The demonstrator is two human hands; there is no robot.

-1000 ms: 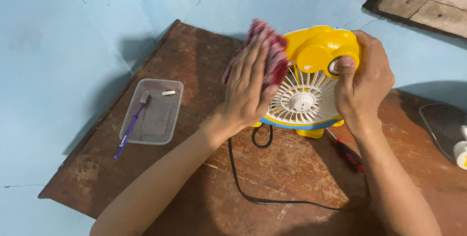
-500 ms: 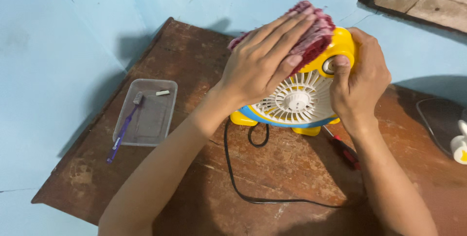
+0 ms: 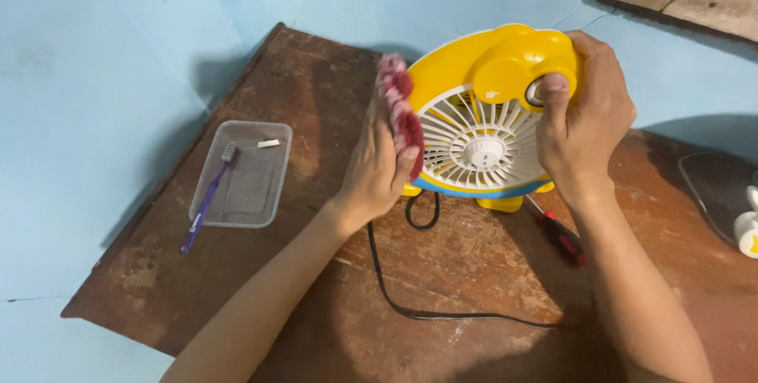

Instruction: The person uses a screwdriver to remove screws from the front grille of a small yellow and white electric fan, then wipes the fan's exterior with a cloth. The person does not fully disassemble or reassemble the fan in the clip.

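A worn brown table (image 3: pixel 237 288) lies under both hands, set against a pale blue wall (image 3: pixel 95 59) that runs off beyond the left hand. The fan (image 3: pixel 482 114), yellow with a white grille and a blue band low on its body, stands upright on the table between the two hands. The right hand (image 3: pixel 584 122) is closed around the fan's right edge, thumb pressed on a round knob (image 3: pixel 537 91) at the front of the yellow top. The left hand (image 3: pixel 379 170) is flat and open, fingers straight, pressing a red and pink cloth (image 3: pixel 399 110) against the fan's left rim; the cloth sits between the palm and the fan. A black cord (image 3: pixel 395 296) loops out from under the fan just below the left hand and runs along the table beneath the right forearm. A clear plastic tray (image 3: pixel 253 185) lies well to the left of the left hand, holding a small white piece (image 3: pixel 268 144); a purple toothbrush (image 3: pixel 207 197) rests slanted across it, handle hanging over the tray's near edge. A red-handled screwdriver (image 3: pixel 562 233) lies on the table just under the right wrist. A dark pan (image 3: pixel 714 189) shows at the edge, well right of the right hand.
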